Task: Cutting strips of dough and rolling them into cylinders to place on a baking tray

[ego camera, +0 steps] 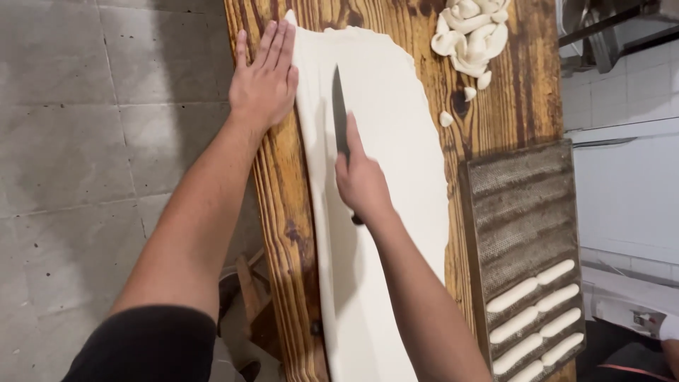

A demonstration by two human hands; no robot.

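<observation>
A long sheet of white dough (pixel 396 120) lies flat along a wooden table (pixel 283 184). My right hand (pixel 362 180) grips a dark-handled knife (pixel 339 113), index finger along the blade's back, its blade resting on the dough near the sheet's left side. My left hand (pixel 265 74) lies flat with fingers together, pressing on the table and the dough's left edge, beside the blade's tip.
A heap of dough scraps (pixel 472 32) sits at the table's far end, with small bits (pixel 445 118) near it. A corrugated metal baking tray (pixel 520 212) at right holds several shaped dough sticks (pixel 530 311). Grey tiled floor (pixel 92 155) lies left of the table.
</observation>
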